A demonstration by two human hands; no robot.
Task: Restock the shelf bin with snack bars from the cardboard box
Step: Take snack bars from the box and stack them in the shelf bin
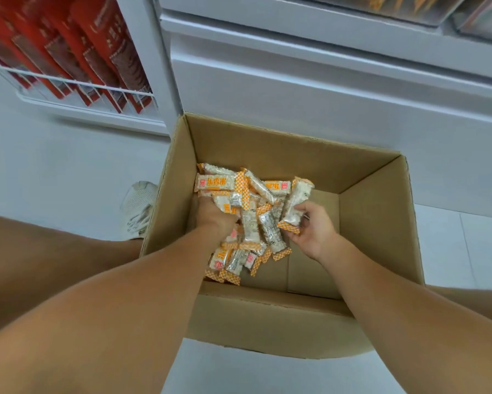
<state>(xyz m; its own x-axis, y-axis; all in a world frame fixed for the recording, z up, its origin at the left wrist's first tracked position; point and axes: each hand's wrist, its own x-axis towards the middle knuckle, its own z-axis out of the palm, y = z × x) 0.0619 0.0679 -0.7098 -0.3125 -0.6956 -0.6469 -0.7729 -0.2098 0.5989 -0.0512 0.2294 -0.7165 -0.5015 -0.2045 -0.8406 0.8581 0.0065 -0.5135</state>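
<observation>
An open cardboard box (375,211) stands on the floor in front of a white shelf unit. Inside lies a heap of snack bars (256,223) in clear wrappers with orange checkered ends. My left hand (213,216) is down in the heap, fingers closed around a bunch of bars. My right hand (314,231) grips one bar (296,204) by its lower end, held upright at the heap's right side. The right part of the box floor is bare. A clear shelf bin (404,9) shows at the top edge.
A white wire rack holds red packets (77,52) at the upper left. White shelf fronts (310,89) rise behind the box. A white shoe (138,207) rests left of the box, with my bare legs at both lower sides. The floor is pale tile.
</observation>
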